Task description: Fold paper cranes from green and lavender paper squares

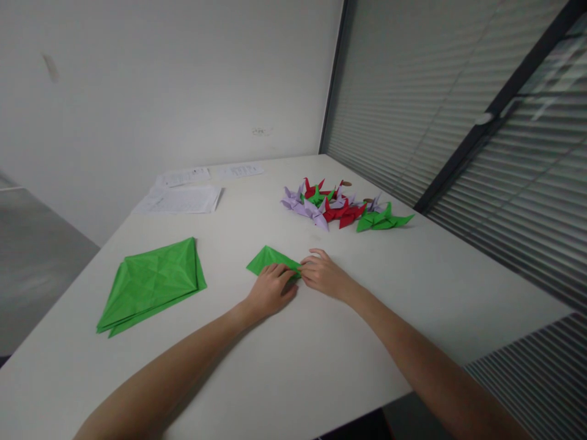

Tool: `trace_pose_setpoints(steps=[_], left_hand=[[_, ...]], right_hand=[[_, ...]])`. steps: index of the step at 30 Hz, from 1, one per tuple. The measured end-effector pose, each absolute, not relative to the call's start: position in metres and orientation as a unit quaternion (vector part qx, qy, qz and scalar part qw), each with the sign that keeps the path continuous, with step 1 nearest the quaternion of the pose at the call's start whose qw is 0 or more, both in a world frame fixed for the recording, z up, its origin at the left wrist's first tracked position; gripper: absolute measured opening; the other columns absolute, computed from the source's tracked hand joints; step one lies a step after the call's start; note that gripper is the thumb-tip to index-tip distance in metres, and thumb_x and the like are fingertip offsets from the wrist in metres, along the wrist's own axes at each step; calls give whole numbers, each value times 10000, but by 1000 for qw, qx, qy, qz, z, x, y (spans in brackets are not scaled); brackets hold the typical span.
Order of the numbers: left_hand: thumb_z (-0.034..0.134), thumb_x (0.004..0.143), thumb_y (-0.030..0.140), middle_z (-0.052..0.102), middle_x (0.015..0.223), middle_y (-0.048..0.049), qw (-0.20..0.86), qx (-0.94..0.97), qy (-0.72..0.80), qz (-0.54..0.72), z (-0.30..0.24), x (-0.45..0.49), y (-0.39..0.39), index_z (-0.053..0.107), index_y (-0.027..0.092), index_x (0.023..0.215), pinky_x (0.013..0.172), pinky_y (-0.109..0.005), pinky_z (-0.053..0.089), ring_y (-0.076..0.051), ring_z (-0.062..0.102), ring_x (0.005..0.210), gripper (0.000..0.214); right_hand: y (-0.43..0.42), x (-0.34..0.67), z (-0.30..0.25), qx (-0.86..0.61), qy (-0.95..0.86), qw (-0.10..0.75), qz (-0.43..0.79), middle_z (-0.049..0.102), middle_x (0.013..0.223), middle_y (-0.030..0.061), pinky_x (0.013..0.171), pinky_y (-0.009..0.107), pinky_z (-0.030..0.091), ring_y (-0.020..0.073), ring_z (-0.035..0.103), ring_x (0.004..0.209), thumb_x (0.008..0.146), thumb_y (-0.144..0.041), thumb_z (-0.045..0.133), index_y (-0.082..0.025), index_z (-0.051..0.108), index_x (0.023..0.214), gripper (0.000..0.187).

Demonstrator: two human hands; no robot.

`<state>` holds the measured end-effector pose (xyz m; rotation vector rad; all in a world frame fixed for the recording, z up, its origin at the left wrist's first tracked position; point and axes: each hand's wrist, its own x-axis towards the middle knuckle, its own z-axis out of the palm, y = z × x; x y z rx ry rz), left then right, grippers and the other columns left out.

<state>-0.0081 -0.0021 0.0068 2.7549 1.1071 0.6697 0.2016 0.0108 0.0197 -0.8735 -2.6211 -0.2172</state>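
Observation:
A small folded piece of green origami paper [266, 257] lies on the white table, its pointed left part showing. My left hand [274, 289] rests on its near side, fingers curled and pressed onto the paper. At the right end, my right hand [322, 274] pinches the paper's tip between thumb and fingers. The fingertips of both hands nearly meet there and hide that end of the fold. To the left lies a stack of larger creased green paper sheets [153, 278], apart from both hands.
Folded paper cranes in red [343, 212], lilac [316, 212] and green [383, 219] are heaped beyond my right hand. Printed sheets [183, 198] lie at the back left of the table [247, 379]. A wall stands behind, and window blinds [426, 110] run along the right.

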Motion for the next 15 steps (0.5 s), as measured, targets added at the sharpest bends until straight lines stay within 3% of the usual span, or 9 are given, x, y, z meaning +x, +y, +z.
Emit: trace_pose_setpoints(steps=[3,6,9,12,15], left_hand=[[538,907,225,622,1012,-92,10,897,372,237,3,-11,0,643,198,1080,819,-390,475,-240,575,932,204],[469,939,163,603,919,-82,21,875,372,308,-1,-15,8,634,202,1104,763,-344,478,-207,573,860,237],[428,964,178,569,892,-56,127,822,343,436,-2,-16,16,526,210,1266,718,-288,480,-161,552,797,318],[459,964,239,548,928,-40,217,735,322,556,0,-12,16,479,247,1293,691,-246,478,-136,540,796,330],[491,956,279,555,998,-50,266,669,313,619,5,-7,9,482,260,1281,678,-228,475,-124,550,811,326]], right_hand=[[9,200,25,-323,-909,249,-84,739,872,34,984,458,361,223,592,1018,909,-156,549,-224,701,863,173],[8,203,32,-368,-842,391,-55,712,1072,62,962,449,396,242,562,1086,904,-259,585,-238,674,1013,142],[10,210,32,-421,-744,517,39,626,1232,118,948,449,433,258,549,1134,875,-396,611,-236,544,1267,428],[16,216,26,-431,-711,522,190,578,1310,137,953,458,435,267,537,1193,853,-504,599,-242,451,1364,592],[20,215,21,-397,-694,480,361,619,1278,126,986,447,422,258,557,1196,857,-571,557,-235,515,1322,575]])
